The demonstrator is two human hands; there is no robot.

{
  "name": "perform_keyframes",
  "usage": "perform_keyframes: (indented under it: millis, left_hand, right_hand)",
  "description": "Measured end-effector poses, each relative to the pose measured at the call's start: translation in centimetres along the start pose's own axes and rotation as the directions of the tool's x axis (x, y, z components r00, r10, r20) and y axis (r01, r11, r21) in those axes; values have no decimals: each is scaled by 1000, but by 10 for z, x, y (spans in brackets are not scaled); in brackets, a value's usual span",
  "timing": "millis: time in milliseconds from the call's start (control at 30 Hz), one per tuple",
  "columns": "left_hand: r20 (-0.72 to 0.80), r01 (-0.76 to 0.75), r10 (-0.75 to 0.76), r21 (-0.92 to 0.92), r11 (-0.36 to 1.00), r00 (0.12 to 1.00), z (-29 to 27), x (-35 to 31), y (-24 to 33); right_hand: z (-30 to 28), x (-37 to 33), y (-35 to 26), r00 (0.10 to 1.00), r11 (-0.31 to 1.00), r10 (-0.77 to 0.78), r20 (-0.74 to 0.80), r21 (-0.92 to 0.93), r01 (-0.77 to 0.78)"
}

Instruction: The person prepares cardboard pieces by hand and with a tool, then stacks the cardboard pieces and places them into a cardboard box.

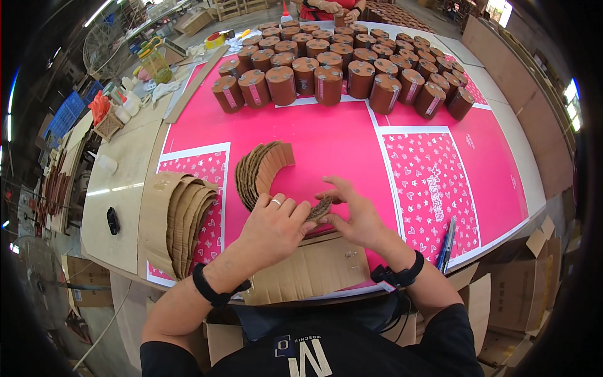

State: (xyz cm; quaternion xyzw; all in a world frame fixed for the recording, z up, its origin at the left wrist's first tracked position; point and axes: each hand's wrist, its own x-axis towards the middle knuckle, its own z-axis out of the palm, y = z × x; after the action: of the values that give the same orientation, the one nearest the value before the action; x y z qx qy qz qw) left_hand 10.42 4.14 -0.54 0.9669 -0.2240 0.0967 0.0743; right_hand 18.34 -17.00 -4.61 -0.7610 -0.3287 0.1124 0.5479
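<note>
Over the near middle of the table, my left hand and my right hand hold a small piece of corrugated cardboard between them. The fingers of both are closed on it, and the left hand hides part of it. Just below lies a flat brown cardboard sheet along the table's near edge. Beyond my left hand, a curved row of cut corrugated cardboard strips fans out. Farther left is a stack of larger bent cardboard sheets.
Pink printed sheets cover the table. Many brown round canisters stand across its far side. A blue-handled cutter lies at right. A small black object rests at left. Another person's hands are at the far edge.
</note>
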Motion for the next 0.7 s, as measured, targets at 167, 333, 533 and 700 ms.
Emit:
perform_keyframes:
  millis: [167,333,533,700]
  left_hand:
    - [-125,-23,38,116,993,991,6,1,7]
    - [-164,41,-22,118,992,986,9,4,16]
    - [-107,34,-24,93,995,994,10,4,11]
    - [-75,-16,23,103,995,997,11,4,4]
  right_hand:
    - [16,-7,11,991,976,-116,68,-178,126]
    - [22,-7,3,992,997,-54,115,-55,61]
    - [-3,5,-20,974,922,-139,177,-335,193]
    - [-9,25,-15,934,815,-36,354,-531,233]
